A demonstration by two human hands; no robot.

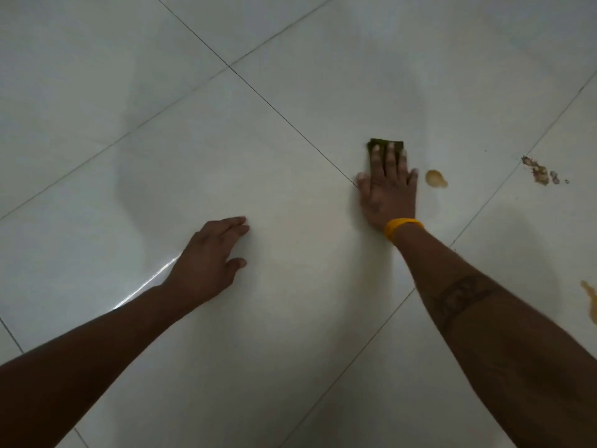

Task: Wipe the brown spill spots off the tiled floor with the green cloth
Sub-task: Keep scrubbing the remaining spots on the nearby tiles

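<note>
Right hand point(389, 189) is down flat on the tiled floor point(258, 150), fingers stretched forward and pressing the green cloth point(385, 146) against the tile. The cloth sits under the fingertips, folded small, with only its far edge and corners peeking out beyond the fingers; the palm lies on the near side of it. That grip is a flat press, not a clench: fingers extended, cloth pinned beneath them. A yellow wristband point(402, 227) circles the right wrist, and a dark band marking shows further up that forearm.

Just to the right of the hand, a round brown spill spot point(436, 179) sits on the same tile, close to the little finger but apart from the cloth. Farther right, across a grout line, there's a crumbly brown patch point(539, 171) with small specks trailing off it. At the right edge, nearer the camera, another brown streak point(591, 299) runs out of frame.

Left hand point(213, 253) rests on the floor well to the left and nearer, fingers loosely spread and pointing right, grip released, holding nothing. Fingertips look to be touching the tile; the palm seems slightly raised, hard to be sure. A bright glare streak lies on the floor beside the left wrist
</note>
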